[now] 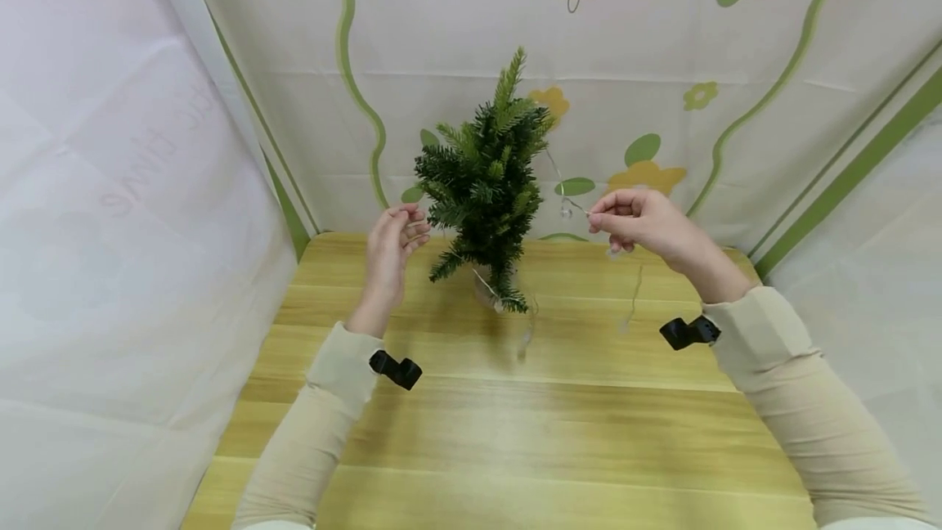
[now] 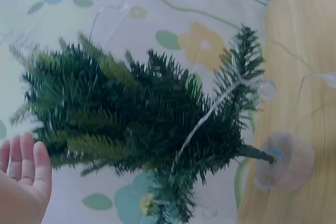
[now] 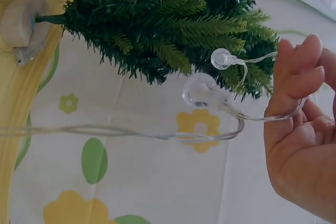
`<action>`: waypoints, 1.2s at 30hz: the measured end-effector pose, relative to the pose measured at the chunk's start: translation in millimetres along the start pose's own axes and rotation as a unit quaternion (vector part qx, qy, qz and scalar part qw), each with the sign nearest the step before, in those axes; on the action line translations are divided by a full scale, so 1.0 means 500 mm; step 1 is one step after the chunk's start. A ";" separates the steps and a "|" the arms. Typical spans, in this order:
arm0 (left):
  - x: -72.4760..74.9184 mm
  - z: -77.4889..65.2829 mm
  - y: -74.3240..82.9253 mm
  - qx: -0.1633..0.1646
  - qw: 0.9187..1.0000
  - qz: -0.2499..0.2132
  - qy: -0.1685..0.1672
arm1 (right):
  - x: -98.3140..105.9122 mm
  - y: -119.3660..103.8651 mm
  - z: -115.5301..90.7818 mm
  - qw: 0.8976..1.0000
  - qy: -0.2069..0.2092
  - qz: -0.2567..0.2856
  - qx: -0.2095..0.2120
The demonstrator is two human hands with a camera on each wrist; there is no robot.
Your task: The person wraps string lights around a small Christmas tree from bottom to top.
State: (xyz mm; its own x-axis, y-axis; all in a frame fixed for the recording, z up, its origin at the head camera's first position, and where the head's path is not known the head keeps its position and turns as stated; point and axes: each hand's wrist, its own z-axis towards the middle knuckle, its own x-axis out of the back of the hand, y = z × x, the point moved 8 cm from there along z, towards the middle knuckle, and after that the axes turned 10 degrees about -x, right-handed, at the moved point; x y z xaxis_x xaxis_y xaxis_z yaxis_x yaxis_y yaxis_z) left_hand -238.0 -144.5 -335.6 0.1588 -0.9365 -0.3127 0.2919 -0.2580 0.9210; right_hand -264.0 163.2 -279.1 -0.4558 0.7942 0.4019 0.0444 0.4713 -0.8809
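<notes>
A small artificial Christmas tree (image 1: 486, 178) stands upright on a round pale base (image 2: 294, 163) at the back of the table. Round its lower branches runs a thin string of lights (image 2: 210, 109) with clear round bulbs (image 3: 223, 59). My right hand (image 1: 636, 219) pinches the wire of that string between thumb and fingers, off the tree's right side. From there the wire leads up to the tree, and more of it hangs below the hand. My left hand (image 1: 393, 248) is beside the tree's left branches, its fingers loosely bent with nothing in them.
The wooden table (image 1: 500, 432) stretches toward me, with loose wire and a bulb (image 1: 526, 338) lying near the tree's base. A flower-printed cloth (image 1: 456, 39) hangs directly behind the tree. White cloth (image 1: 110, 268) closes off the left side, and similar cloth the right.
</notes>
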 end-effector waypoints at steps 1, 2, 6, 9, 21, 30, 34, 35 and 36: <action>-0.005 -0.003 0.005 -0.011 1.000 -0.001 0.003 | -0.003 -0.004 -0.002 1.000 0.000 -0.003 0.002; -0.012 -0.007 0.011 -0.022 1.000 -0.002 0.003 | -0.007 -0.008 -0.003 1.000 0.000 -0.005 0.002; -0.051 -0.021 0.031 -0.047 0.999 0.005 -0.026 | -0.021 -0.024 -0.010 1.000 -0.015 -0.011 0.006; -0.087 -0.031 0.038 -0.046 0.996 0.028 -0.067 | -0.032 -0.033 -0.013 0.999 -0.029 -0.014 0.010; -0.220 -0.068 -0.002 0.021 0.966 0.097 -0.237 | -0.050 -0.022 0.016 0.997 -0.082 0.013 -0.006; -0.271 -0.078 -0.032 0.081 0.949 0.063 -0.298 | -0.068 -0.007 0.039 0.993 -0.117 -0.015 -0.007; -0.278 -0.079 -0.031 0.075 0.951 0.034 -0.297 | -0.075 -0.001 0.042 0.991 -0.136 -0.021 -0.005; -0.279 -0.079 -0.031 0.075 0.952 0.021 -0.295 | -0.076 0.000 0.042 0.990 -0.141 -0.022 -0.003; -0.280 -0.080 -0.031 0.076 0.953 0.011 -0.292 | -0.077 0.001 0.042 0.989 -0.145 -0.024 -0.001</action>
State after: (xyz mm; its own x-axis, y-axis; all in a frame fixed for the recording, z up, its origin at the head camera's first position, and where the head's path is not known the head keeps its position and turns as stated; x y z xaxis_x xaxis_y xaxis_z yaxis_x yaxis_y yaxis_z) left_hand -226.8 0.0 -315.4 -0.4027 -0.9028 -0.1511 0.1480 -0.2272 0.9625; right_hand -265.2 124.9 -300.4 -0.6930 0.6272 0.3554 0.0169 0.5070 -0.8618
